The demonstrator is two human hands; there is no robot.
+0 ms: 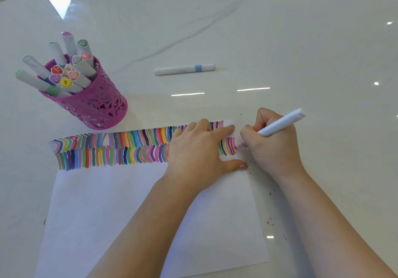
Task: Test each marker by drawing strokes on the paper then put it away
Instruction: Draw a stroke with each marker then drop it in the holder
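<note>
Where the white table (280, 40) reaches my far left, a magenta perforated holder (94, 103) stands upright, just beyond the far edge of the paper (129, 213). It contains a bundle of capped markers (64, 70), leaning outward, with coloured end caps facing up.

The paper lies flat in front of me. Two rows of short multicoloured strokes (112, 148) run along its far edge, from the left corner to the right edge; the remainder of the sheet is blank.

Beyond the paper, well apart from it, a loose marker (184, 70) with a white barrel and a blue band lies flat on the table, lengthwise from left to right.

My left hand (198, 152) rests palm down on the paper over the right part of both rows. Its fingers are straight and spread, and they press the sheet down.

My right hand (273, 146) is at the paper's right edge. Its fingers are curled tightly around the marker (280, 122), a white barrel whose rear end points up and to the right. The pinkish tip touches the paper just beside the last stroke of the nearer row. Small ink specks dot the table to the right of the sheet.
</note>
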